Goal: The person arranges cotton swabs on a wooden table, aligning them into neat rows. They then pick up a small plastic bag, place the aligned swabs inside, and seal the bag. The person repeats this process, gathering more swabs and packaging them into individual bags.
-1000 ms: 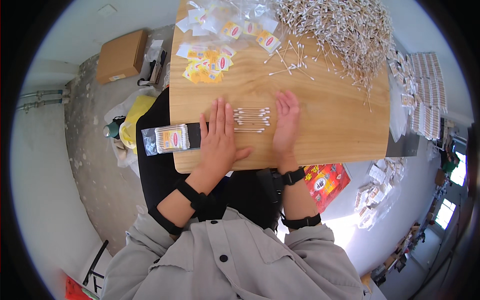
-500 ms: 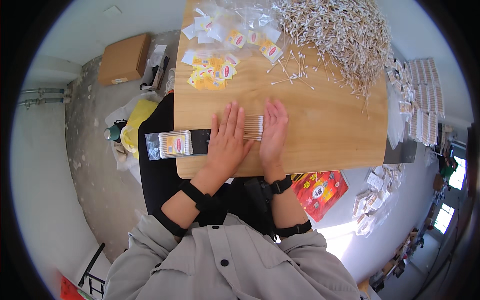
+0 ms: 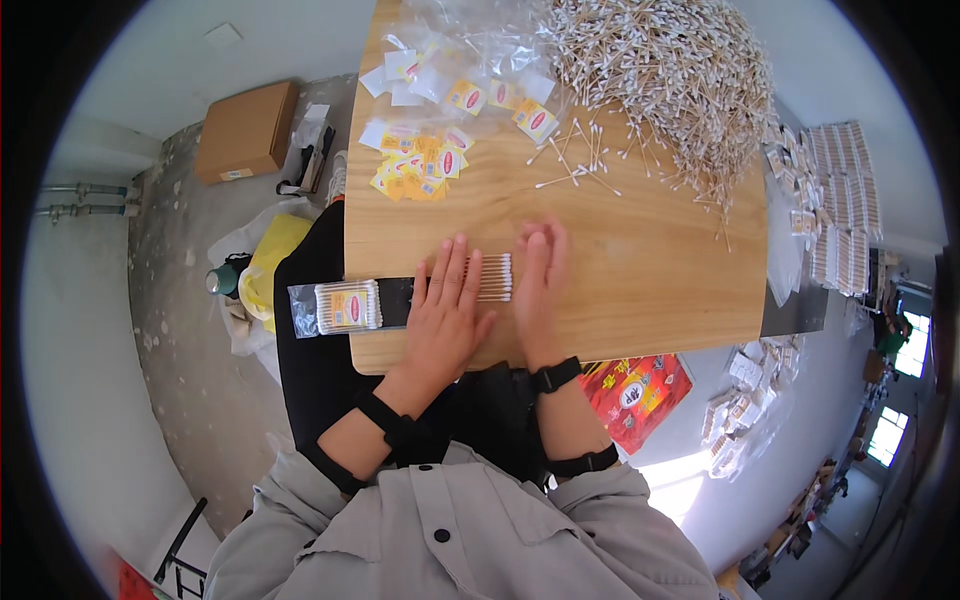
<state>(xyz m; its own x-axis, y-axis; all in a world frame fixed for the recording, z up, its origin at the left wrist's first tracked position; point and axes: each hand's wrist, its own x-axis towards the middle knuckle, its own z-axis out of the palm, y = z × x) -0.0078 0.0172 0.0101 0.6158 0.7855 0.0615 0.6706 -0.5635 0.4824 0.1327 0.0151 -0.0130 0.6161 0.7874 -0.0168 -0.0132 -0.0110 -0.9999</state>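
My left hand (image 3: 445, 318) lies flat, fingers stretched out, over a row of cotton swabs (image 3: 494, 278) on the table; their white tips show past its right side. Just right of those tips, my right hand (image 3: 541, 285) is held on edge, apart from the row, its fingers extended and slightly blurred. A black strip (image 3: 396, 302) runs out from under my left hand toward the left. At its left end, over the table edge, is a clear bag of cotton swabs (image 3: 348, 308) with a yellow and white label card.
A large heap of loose cotton swabs (image 3: 670, 80) covers the table's far right. Yellow label cards (image 3: 418, 165) and clear plastic bags (image 3: 470, 45) lie far left. Packed swab bundles (image 3: 845, 200) stand beyond the right edge. A cardboard box (image 3: 245, 132) sits on the floor.
My right hand has moved slightly away from the swab tips and its fingers have shifted. My left hand remains flat on the row. The whole view has tilted slightly.
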